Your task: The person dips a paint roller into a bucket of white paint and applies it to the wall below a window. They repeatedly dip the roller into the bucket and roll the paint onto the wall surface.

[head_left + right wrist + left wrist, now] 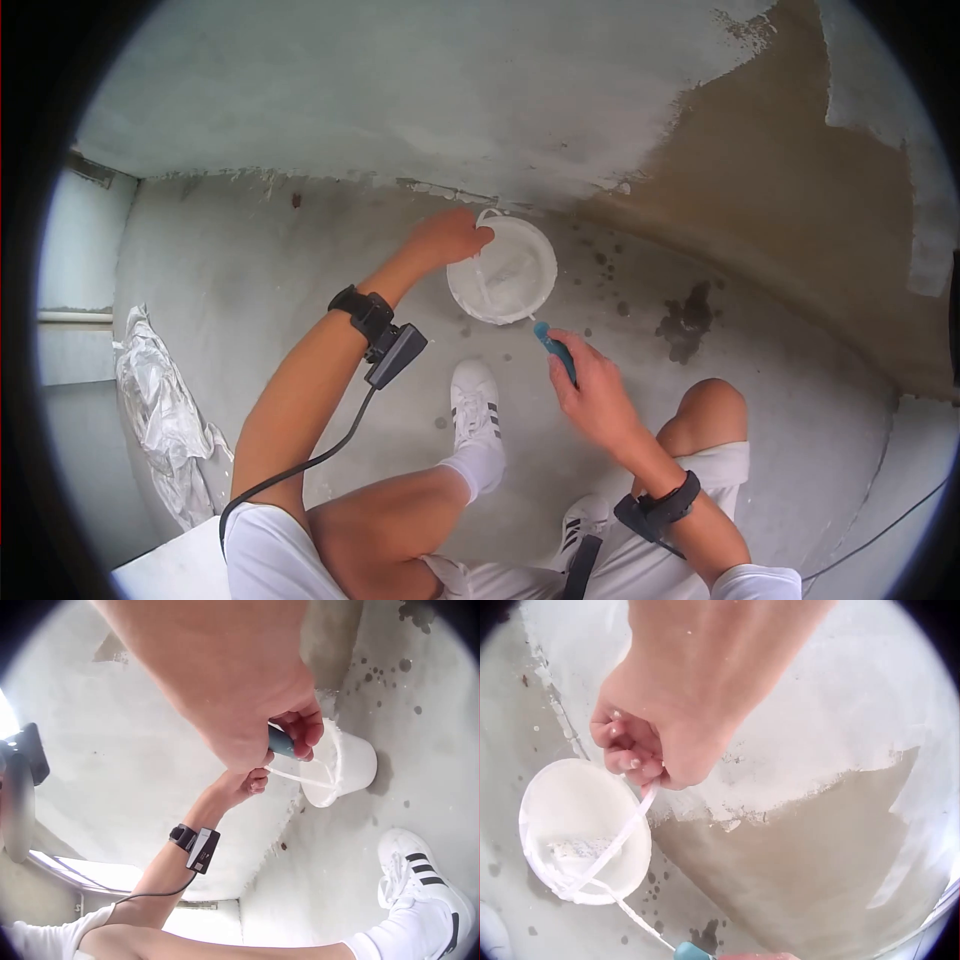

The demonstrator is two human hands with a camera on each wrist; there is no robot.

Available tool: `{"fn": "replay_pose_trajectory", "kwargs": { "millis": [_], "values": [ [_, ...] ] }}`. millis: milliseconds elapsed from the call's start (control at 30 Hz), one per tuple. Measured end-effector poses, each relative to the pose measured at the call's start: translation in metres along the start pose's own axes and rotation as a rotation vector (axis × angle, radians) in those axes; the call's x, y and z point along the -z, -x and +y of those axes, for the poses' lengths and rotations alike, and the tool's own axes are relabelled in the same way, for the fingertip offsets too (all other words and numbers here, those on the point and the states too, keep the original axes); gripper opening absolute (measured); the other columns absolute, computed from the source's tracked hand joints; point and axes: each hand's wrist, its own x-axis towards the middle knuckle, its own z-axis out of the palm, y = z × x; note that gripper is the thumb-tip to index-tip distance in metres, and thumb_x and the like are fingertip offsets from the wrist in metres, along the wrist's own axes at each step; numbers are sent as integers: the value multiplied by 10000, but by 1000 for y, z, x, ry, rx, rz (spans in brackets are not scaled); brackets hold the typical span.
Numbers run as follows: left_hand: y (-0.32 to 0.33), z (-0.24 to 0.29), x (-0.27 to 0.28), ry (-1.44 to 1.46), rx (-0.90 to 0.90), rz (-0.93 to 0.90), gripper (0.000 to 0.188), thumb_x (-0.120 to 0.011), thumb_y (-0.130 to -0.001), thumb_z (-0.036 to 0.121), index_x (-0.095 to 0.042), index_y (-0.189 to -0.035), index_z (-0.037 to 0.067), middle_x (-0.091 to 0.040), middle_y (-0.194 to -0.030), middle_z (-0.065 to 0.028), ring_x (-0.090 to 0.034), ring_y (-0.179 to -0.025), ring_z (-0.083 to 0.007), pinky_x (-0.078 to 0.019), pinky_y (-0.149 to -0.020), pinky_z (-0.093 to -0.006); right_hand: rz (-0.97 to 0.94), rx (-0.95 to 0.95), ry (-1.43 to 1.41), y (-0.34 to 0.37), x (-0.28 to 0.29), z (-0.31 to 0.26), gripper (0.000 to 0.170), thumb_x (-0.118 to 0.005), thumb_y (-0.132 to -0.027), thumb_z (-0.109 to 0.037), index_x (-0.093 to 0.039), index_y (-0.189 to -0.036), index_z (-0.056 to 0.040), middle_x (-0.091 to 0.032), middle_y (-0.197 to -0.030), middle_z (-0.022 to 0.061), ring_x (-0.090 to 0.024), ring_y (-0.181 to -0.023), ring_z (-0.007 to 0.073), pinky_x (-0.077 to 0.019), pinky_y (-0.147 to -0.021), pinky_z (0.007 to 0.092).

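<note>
My left hand [450, 238] holds the white handle [619, 844] of a white bucket [548, 285] at its left rim. The bucket stands on the floor near the foot of the wall, with white coating on its inside and rim. My right hand [598, 395] grips the teal grip of a small paint roller [556, 352], nearer to my body than the bucket. From that grip a thin white rod [641, 922] runs over the rim. The whitish, speckled roller sleeve [585, 847] lies inside the bucket.
Ahead is a wall [400, 100] coated white, with a bare brown patch [790, 170] at the right. Dark wet spots [687, 320] mark the floor right of the bucket. Crumpled plastic sheeting [165, 410] lies at the left. My white shoe [475, 405] is just below the bucket.
</note>
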Motion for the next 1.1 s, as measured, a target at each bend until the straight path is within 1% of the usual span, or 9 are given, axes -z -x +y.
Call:
{"fn": "replay_pose_trajectory", "kwargs": {
  "millis": [133, 233, 367, 533, 633, 733, 833, 1033, 1100],
  "values": [
    [-5, -28, 6, -57, -40, -14, 385, -543, -805, 352, -717, -664, 39, -684, -648, -104, -664, -649, -289, -516, -667, -397, -23, -25, 26, -8, -1, -8, 312, -557, -947, -114, -555, -1236, 4, -654, -1031, 262, -635, -916, 444, -510, -794, 463],
    [-6, -48, 14, -186, 90, -111, 300, -569, -756, 325, -713, -655, 82, -704, -695, -79, -683, -698, -290, -528, -679, -405, -1, -37, -48, 8, 8, -29, 318, -543, -958, -107, -550, -1254, 10, -656, -1000, 247, -644, -865, 410, -511, -789, 416],
    [-10, -83, 1, -141, 45, -132, 350, -549, -806, 328, -719, -646, 67, -681, -625, -79, -657, -589, -235, -522, -625, -377, -12, -95, -128, 27, 12, -39, 319, -534, -965, -91, -547, -1268, 9, -641, -995, 219, -628, -820, 334, -499, -788, 355],
    [-25, -92, 0, -191, -17, -186, 313, -551, -805, 290, -729, -679, 65, -685, -631, -66, -655, -583, -205, -522, -616, -358, 40, -60, -180, 45, -3, -20, 350, -531, -964, -84, -519, -1305, -4, -635, -1020, 191, -629, -851, 278, -493, -818, 344],
    [-30, -87, -2, -210, -18, -220, 183, -616, -694, 239, -721, -622, 106, -713, -689, -66, -689, -671, -259, -534, -667, -412, 56, -115, -241, 58, -4, -16, 376, -510, -975, -102, -485, -1339, -13, -641, -1014, 170, -636, -862, 257, -496, -822, 356],
    [-23, -81, 6, -199, 25, -216, 176, -620, -691, 234, -729, -629, 109, -714, -686, -67, -692, -669, -251, -536, -676, -402, 75, -134, -224, 65, -9, -9, 385, -493, -986, -127, -465, -1354, -18, -640, -1006, 164, -642, -864, 245, -498, -822, 360],
    [-20, -82, 13, -265, -31, -241, 290, -544, -791, 269, -743, -707, 76, -689, -641, -57, -660, -600, -203, -520, -618, -362, 108, -145, -165, 68, -12, -7, 367, -485, -1005, -123, -458, -1357, -24, -619, -987, 97, -599, -836, 151, -478, -780, 291],
    [-26, -80, 10, -334, -75, -248, 285, -549, -761, 259, -718, -617, 80, -676, -616, -64, -655, -588, -230, -514, -613, -380, 149, -236, -159, 68, -16, 1, 380, -485, -999, -144, -442, -1348, 2, -602, -911, 84, -575, -728, 141, -475, -686, 283],
    [-28, -79, 10, -392, -77, -257, 282, -551, -752, 253, -708, -590, 84, -672, -609, -68, -652, -582, -238, -513, -611, -384, 111, -327, -163, 69, -15, 8, 383, -487, -986, -183, -463, -1324, -5, -593, -813, 86, -563, -663, 182, -466, -644, 323]
  ]
}}
